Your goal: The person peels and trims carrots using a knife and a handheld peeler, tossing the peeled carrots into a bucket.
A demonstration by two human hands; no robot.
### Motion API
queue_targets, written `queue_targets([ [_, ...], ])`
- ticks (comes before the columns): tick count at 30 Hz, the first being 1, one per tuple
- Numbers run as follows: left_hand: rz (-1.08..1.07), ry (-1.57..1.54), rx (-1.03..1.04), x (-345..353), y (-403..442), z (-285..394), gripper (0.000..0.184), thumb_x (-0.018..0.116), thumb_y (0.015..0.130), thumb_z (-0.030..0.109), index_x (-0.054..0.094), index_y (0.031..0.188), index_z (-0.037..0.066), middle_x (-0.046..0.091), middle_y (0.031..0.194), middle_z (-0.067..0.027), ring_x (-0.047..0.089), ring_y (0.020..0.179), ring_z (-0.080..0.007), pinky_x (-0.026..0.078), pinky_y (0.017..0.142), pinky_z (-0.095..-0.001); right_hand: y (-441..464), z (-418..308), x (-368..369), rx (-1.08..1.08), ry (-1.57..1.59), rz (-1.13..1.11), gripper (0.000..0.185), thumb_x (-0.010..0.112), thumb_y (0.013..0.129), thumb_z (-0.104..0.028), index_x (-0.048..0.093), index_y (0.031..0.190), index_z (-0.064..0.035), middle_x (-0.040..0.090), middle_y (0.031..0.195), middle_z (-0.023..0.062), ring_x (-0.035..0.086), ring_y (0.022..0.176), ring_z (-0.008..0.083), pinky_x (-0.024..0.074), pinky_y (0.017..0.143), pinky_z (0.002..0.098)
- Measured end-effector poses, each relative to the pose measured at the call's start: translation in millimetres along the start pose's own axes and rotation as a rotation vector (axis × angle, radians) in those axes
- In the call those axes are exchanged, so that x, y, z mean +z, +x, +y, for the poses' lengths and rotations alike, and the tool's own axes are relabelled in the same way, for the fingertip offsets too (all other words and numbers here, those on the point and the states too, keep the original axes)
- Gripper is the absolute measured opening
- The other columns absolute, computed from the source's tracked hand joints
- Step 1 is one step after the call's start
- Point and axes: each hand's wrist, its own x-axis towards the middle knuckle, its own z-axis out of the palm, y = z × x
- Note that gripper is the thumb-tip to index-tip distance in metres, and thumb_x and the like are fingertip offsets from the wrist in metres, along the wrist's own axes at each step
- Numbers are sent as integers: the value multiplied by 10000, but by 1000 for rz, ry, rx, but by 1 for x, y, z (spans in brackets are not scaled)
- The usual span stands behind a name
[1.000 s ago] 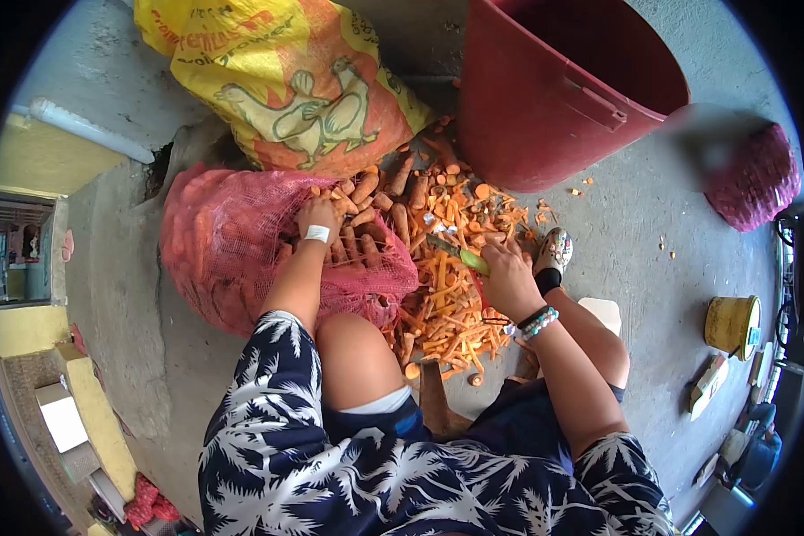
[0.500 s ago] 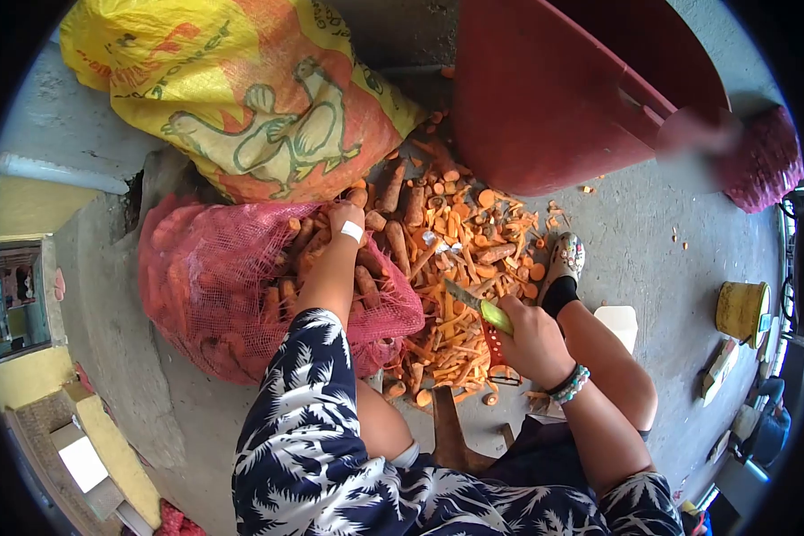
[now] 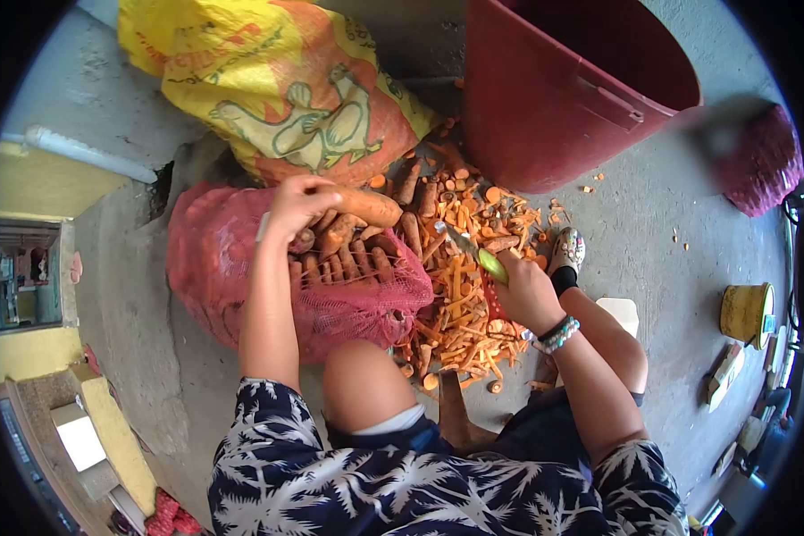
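My left hand (image 3: 297, 207) grips a large carrot (image 3: 366, 205) by one end, above the mouth of a pink mesh sack (image 3: 207, 259). Many more carrots (image 3: 344, 259) lie in the sack's opening. In my right hand (image 3: 529, 290) is a knife (image 3: 491, 266) with a light green handle, its blade pointing up and left over the floor pile. Carrot peelings and cut pieces (image 3: 460, 304) are heaped below and around the blade. The carrot and the knife are apart.
A yellow and orange sack with printed birds (image 3: 313, 116) stands behind the mesh sack. A big dark red bin (image 3: 545, 107) is at the upper right. Farther right are a yellow bucket (image 3: 743, 314) and a purple mesh sack (image 3: 764, 165). A wooden piece (image 3: 456, 415) sits between my legs.
My left hand has come out of the mesh sack's opening with a large carrot and moved left. My right hand still holds the knife, slightly shifted. The view has tilted a little.
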Motion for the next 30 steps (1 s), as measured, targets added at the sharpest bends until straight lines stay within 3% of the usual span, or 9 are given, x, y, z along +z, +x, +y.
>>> queue_targets([
  [3, 219, -1098, 173, 2, -50, 21, 437, 602, 820, 367, 545, 1091, 28, 599, 1022, -91, 568, 939, -203, 458, 803, -360, -5, -2, -8, -32, 50, 58, 143, 528, 749, -109, 518, 852, -9, 588, 712, 233, 589, 709, 400, 463, 640, 473],
  [5, -38, -1420, 170, 40, -89, 35, 527, 570, 835, 419, 438, 1159, 26, 554, 1034, -109, 551, 976, -249, 475, 824, -423, -8, -3, -13, -55, 64, 105, 146, 530, 755, -116, 515, 847, -4, 588, 723, 239, 585, 724, 407, 462, 655, 474],
  [10, 80, -862, -90, 79, -139, 66, 567, 693, 744, 191, 379, 1180, 9, 547, 1040, -119, 578, 908, -245, 501, 763, -375, -13, -14, -33, -202, 70, 192, 172, 543, 789, -140, 540, 893, -3, 605, 757, 226, 599, 737, 377, 462, 663, 454],
  [11, 82, -869, -87, 82, -144, 67, 567, 693, 744, 191, 379, 1180, 9, 547, 1040, -119, 578, 908, -245, 501, 763, -375, -14, -18, -39, -206, 63, 191, 172, 543, 789, -140, 540, 893, -3, 605, 757, 226, 599, 737, 377, 462, 663, 454],
  [14, 247, 37, 347, 96, -156, 58, 517, 748, 586, 221, 563, 1000, -27, 596, 998, -155, 609, 822, -263, 480, 692, -338, -27, -33, -56, -241, 338, -227, 217, 568, 829, -215, 563, 858, 0, 588, 670, 141, 583, 636, 247, 440, 608, 355],
  [17, 159, 313, 175, 104, -178, 80, 484, 735, 605, 175, 567, 1016, -15, 634, 866, -104, 611, 772, -164, 478, 700, -291, -30, -25, -45, -355, 310, -231, 222, 566, 826, -218, 558, 866, 0, 562, 635, 132, 547, 611, 231, 421, 597, 356],
  [18, 216, 271, 249, 107, -185, 85, 452, 721, 552, 226, 578, 897, -27, 613, 732, -168, 616, 695, -285, 476, 657, -349, -29, -23, -40, -358, 331, -225, 231, 566, 825, -225, 547, 855, 3, 554, 627, 132, 527, 592, 225, 412, 597, 360],
  [27, 2, 206, 289, 105, -195, 67, 428, 721, 556, 213, 576, 884, -21, 611, 732, -135, 598, 675, -203, 461, 634, -323, -12, -8, -3, -370, 320, -339, 266, 558, 825, -257, 558, 860, 7, 580, 670, 135, 561, 622, 260, 436, 638, 375],
  [30, -39, 93, 595, 119, -193, 72, 402, 739, 583, 211, 581, 880, -8, 617, 748, -109, 587, 656, -185, 470, 636, -307, 13, 49, 50, -420, -539, -349, 265, 482, 825, -215, 607, 873, 14, 601, 826, 224, 614, 739, 340, 516, 694, 429],
])
